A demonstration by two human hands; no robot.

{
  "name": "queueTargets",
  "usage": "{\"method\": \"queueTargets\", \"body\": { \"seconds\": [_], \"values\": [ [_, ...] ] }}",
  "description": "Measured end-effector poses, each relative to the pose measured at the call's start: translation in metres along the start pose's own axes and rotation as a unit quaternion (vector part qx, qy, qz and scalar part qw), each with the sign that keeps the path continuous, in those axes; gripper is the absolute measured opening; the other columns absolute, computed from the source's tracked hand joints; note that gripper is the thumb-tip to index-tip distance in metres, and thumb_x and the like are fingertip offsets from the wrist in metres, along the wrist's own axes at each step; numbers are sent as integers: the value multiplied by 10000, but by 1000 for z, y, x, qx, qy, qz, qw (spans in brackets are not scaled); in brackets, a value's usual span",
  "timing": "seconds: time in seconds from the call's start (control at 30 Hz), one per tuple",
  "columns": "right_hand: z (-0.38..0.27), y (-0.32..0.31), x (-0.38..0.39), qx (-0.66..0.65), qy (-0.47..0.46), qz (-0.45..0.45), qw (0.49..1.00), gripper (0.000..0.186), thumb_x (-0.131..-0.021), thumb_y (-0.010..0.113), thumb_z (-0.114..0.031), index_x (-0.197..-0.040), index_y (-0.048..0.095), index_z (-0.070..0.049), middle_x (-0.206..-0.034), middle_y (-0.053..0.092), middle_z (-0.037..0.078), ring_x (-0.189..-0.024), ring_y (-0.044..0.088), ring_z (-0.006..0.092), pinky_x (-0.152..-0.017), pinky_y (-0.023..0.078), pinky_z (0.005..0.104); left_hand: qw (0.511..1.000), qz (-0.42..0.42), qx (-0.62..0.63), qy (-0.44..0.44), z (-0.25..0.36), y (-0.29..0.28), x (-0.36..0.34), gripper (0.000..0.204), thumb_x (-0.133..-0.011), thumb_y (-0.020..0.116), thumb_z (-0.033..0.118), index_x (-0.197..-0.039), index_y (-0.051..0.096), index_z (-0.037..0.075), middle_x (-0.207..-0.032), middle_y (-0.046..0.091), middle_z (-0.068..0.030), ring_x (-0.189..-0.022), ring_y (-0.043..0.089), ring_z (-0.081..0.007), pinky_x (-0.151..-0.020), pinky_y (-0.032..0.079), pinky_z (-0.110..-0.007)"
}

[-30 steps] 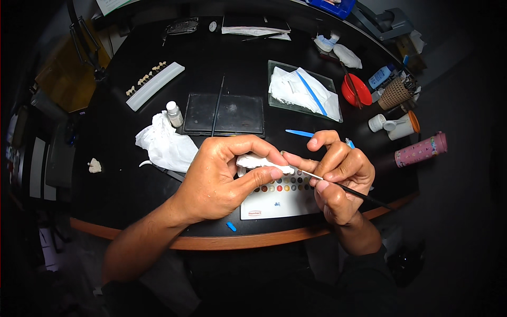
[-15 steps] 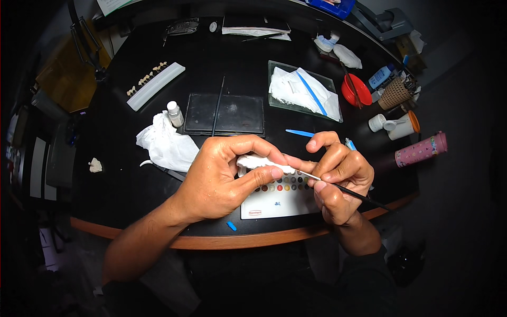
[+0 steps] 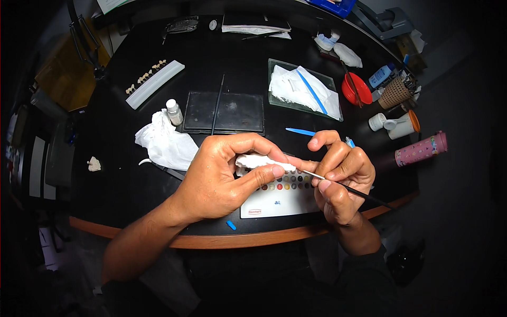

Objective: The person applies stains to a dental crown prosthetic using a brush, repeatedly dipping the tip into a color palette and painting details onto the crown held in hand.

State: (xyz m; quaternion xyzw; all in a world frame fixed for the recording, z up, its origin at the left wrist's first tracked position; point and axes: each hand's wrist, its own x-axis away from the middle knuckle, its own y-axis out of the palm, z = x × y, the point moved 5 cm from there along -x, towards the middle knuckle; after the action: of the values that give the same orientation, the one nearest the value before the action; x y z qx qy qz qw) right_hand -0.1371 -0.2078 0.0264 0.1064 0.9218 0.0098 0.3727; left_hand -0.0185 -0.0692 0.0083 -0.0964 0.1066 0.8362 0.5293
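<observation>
A rough white plaster piece [image 3: 259,161] is pinched between the thumb and fingers of my left hand [image 3: 222,177], held above the table. My fingers cover part of it, so its full shape is hidden. Pen-like in my right hand [image 3: 342,177] lies a thin brush [image 3: 359,195] with a black handle and a silver ferrule. Its tip points left at the right end of the plaster piece; whether it touches cannot be made out. Beneath both hands rests a white palette card [image 3: 282,206] with rows of coloured dots.
Behind my hands are a black slab [image 3: 243,113] with a brush across it, a glass tray [image 3: 331,87] with tissue, and a red bowl [image 3: 358,89]. Leftward are crumpled tissue [image 3: 163,140], a small bottle [image 3: 174,112] and a tooth shade guide [image 3: 156,84]. A pink tumbler [image 3: 421,149] stands right.
My right hand has shifted very slightly, with the brush angled a touch differently. My left hand keeps its hold on the plaster piece, almost still.
</observation>
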Motion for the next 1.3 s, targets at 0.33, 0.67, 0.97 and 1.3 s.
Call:
{"method": "queueTargets", "body": {
  "seconds": [0.33,0.67,0.97,1.3],
  "values": [
    [2,0,4,28,38,42,998,122,-766,564,101,-803,515,-4,-728,580,128,-1052,548,272,-844,621,494,1000,5,-16,11,-2,-1,1,115,-886,694,-25,-991,679,-69,-942,702,-129,-863,657,-111,-747,525,-223],
    [-1,-2,3,105,1,10,994,129,-760,588,88,-802,528,-18,-699,608,110,-1003,572,279,-837,577,431,1000,1,-12,-8,-3,-2,1,108,-893,680,-32,-992,673,-75,-945,699,-137,-867,662,-116,-750,531,-222],
    [1,2,4,33,5,18,999,113,-795,560,99,-775,506,2,-748,587,136,-1059,551,282,-842,619,513,1000,-3,-2,5,-3,0,2,111,-886,689,-34,-991,673,-68,-958,694,-145,-869,667,-132,-755,538,-230],
    [-3,2,1,77,-13,-17,997,83,-782,561,99,-786,541,18,-780,594,130,-1071,552,276,-857,613,513,1000,-7,-9,-4,-3,-1,1,116,-875,700,-34,-988,681,-53,-962,694,-144,-890,666,-145,-773,531,-250]
  ]
}}
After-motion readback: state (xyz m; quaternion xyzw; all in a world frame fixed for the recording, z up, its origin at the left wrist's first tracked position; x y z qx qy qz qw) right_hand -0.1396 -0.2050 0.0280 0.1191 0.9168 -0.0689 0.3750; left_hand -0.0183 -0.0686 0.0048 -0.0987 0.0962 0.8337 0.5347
